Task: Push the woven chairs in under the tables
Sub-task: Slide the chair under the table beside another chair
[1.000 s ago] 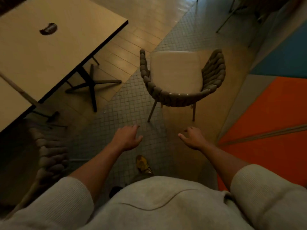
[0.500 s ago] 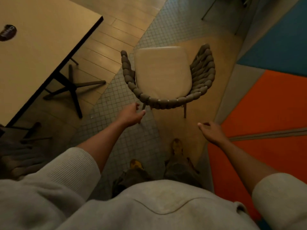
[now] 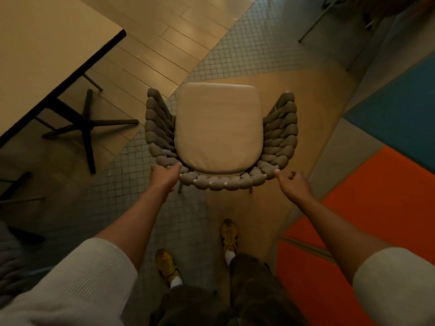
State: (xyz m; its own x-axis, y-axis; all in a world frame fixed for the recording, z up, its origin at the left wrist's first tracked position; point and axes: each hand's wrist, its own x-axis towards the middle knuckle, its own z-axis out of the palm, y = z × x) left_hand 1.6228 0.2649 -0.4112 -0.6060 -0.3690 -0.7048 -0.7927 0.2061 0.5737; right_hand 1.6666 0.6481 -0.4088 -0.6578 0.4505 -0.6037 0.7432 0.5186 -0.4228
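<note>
A woven chair with a beige seat cushion stands on the floor right in front of me, its curved braided back towards me. My left hand holds the left end of the back rim, thumb over the top. At the right end of the rim is my right hand; its thumb tip touches the weave and its fingers are loosely curled and apart. The light-topped table is at the upper left, away from the chair, with its dark cross base showing under it.
Part of another woven chair shows at the lower left edge. Thin legs of more furniture stand at the top right. An orange and blue floor area lies to the right. My yellow shoes are just behind the chair.
I have stepped closer to the chair. Both hands moved forward to its back rim; the left one has taken hold, the right one has just reached it.
</note>
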